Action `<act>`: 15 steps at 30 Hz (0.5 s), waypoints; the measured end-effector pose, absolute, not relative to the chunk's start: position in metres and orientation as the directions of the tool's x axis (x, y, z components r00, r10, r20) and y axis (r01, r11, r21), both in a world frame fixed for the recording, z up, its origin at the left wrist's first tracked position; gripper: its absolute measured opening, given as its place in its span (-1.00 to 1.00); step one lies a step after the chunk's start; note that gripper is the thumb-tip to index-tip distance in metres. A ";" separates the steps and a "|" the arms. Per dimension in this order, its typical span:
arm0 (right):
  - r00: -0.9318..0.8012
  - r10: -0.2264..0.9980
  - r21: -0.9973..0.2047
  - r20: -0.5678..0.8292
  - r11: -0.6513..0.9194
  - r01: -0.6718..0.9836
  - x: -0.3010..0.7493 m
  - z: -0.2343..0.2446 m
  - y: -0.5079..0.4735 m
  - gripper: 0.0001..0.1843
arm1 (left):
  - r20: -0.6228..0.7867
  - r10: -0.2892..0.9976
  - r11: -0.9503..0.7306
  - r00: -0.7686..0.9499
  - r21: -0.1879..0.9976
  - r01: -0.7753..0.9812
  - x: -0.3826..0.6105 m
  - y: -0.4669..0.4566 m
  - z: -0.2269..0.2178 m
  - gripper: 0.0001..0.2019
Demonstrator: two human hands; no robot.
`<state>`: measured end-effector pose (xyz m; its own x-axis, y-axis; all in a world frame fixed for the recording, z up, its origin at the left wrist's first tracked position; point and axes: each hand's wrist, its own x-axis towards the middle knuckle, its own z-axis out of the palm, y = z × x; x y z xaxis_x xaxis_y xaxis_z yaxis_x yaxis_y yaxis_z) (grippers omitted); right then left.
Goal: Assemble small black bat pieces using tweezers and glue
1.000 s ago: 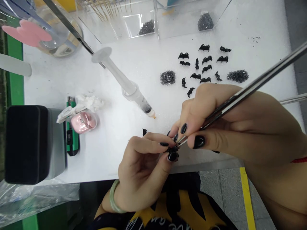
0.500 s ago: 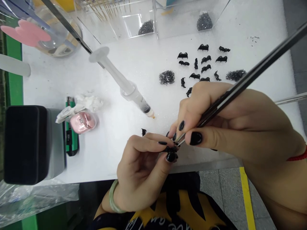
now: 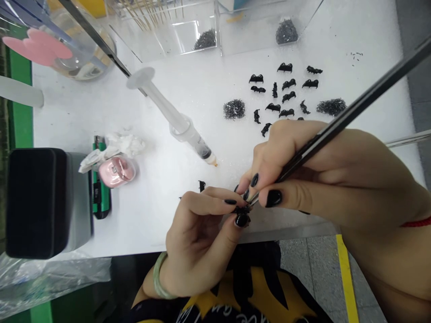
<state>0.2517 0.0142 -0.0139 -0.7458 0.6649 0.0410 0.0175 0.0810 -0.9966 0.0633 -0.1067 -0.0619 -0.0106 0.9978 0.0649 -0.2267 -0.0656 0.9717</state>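
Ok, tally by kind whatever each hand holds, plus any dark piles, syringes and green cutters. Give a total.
Tweezers in the right hand: 1
Black piece in the left hand: 1
Dark piles: 4
Syringe: 1
Green cutter: 1
Total: 8

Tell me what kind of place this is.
Likely a small-parts workbench: tweezers in the right hand, an orange-tipped syringe, and many small black pieces laid out.
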 end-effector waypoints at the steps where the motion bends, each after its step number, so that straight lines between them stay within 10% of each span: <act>1: -0.743 0.667 -0.996 0.045 0.090 0.021 0.252 -0.014 0.014 -0.87 | 0.070 0.997 -0.071 -0.014 0.971 -0.227 0.063 -0.107 -0.062 -0.65; 15: -0.632 0.774 -0.999 0.032 0.027 -0.018 0.250 -0.015 0.007 -0.92 | 0.035 0.999 -0.031 0.011 0.961 -0.276 0.062 -0.108 -0.061 -0.63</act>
<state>0.2495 0.0074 -0.0150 -0.6321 0.7742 0.0319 -0.0180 0.0266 -0.9995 0.0623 -0.1077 -0.0610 0.0112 0.9993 0.0350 -0.2757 -0.0306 0.9608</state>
